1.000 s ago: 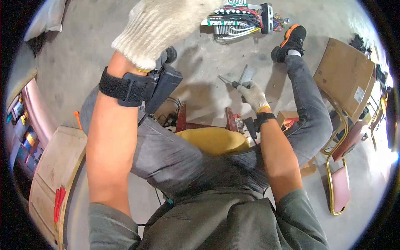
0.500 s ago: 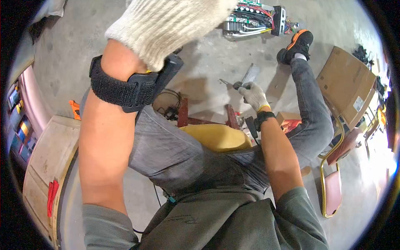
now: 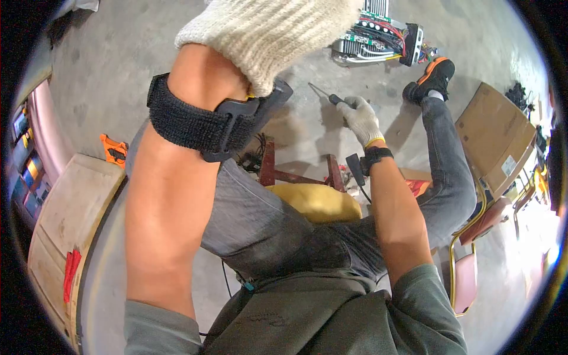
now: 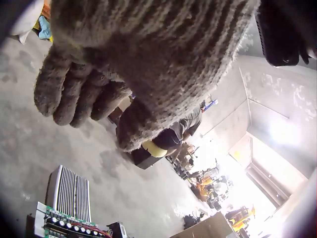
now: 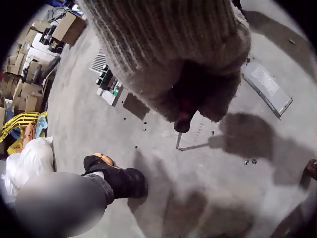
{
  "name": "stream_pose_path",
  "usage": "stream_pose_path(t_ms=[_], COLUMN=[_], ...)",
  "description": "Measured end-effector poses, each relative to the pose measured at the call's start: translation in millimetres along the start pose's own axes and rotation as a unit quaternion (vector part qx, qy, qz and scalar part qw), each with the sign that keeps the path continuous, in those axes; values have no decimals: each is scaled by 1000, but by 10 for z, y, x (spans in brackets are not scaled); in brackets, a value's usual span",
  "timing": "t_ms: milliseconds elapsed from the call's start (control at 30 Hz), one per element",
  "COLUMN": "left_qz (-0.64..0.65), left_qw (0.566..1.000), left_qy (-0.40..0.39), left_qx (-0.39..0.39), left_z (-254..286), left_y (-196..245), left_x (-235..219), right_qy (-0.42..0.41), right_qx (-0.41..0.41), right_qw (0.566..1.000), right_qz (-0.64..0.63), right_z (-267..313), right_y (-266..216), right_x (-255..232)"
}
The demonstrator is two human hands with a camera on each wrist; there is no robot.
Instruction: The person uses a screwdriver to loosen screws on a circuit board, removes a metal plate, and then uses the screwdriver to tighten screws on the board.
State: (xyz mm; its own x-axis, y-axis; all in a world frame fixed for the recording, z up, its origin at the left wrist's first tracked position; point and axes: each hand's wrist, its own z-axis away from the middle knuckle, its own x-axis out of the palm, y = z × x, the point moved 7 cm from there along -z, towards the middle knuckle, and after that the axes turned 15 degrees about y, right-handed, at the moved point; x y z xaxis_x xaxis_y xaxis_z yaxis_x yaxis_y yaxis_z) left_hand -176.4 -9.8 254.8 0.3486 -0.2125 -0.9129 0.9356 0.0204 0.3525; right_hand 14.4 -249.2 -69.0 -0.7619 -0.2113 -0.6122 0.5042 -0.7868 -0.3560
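Observation:
My gloved left hand (image 3: 278, 35) is raised high and close to the head camera, its fingertips cut off by the upper edge. In the left wrist view its fingers (image 4: 79, 94) hang loosely with nothing between them. Lower and to the right, my gloved right hand (image 3: 362, 120) grips a screwdriver (image 3: 334, 98) by its dark handle, the thin shaft pointing forward and left. An electronic unit (image 3: 378, 38) with finned metal, circuit boards and coloured wires lies on the floor ahead. The right wrist view shows a flat metal cover (image 5: 267, 87) with a label, lying on the floor beside the hand.
Small screws (image 5: 250, 161) are scattered on the floor. A yellow seat (image 3: 316, 201) and a dark red frame (image 3: 269, 165) are between my legs. To the right stand a cardboard box (image 3: 494, 133) and a pink-padded chair (image 3: 465, 281). A wooden board (image 3: 77, 207) is at left.
The head view has shifted, so the floor items appear farther right and lower. My right hand has moved forward with the screwdriver and now covers the metal cover. The left hand stays raised, shifted rightward.

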Motion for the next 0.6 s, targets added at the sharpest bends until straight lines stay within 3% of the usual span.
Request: stream_pose_path(t_ms=[100,200,267,300,367,500,567,600], left_qz=[-16,-10,128,128,26,10,65,68], left_qw=[1000,996,987,987,999,1000,994,993], left_qy=[10,-54,-83,-82,15,25,39,45], left_qx=[-11,-77,53,53,22,-4,83,89], left_z=[-51,-118,-121,-105,-97,-93,-128,-175], left_y=[23,-138,-199,-167,-112,-126,-208,-191], left_x=[-14,-2,-95,-31,45,49,129,101], right_qy=[-3,0,2,-3,-6,0,3,-8], right_qx=[0,-11,-12,-4,3,-19,-13,-9], right_qw=[1000,1000,999,1000,1000,1000,1000,1000], right_qz=[5,23,30,24,18,8,-1,-23], right_z=[-93,-138,-130,-129,-133,-62,5,76], right_y=[42,23,14,26,62,-26,-97,-165], right_x=[47,69,70,76,62,-80,-235,-326])
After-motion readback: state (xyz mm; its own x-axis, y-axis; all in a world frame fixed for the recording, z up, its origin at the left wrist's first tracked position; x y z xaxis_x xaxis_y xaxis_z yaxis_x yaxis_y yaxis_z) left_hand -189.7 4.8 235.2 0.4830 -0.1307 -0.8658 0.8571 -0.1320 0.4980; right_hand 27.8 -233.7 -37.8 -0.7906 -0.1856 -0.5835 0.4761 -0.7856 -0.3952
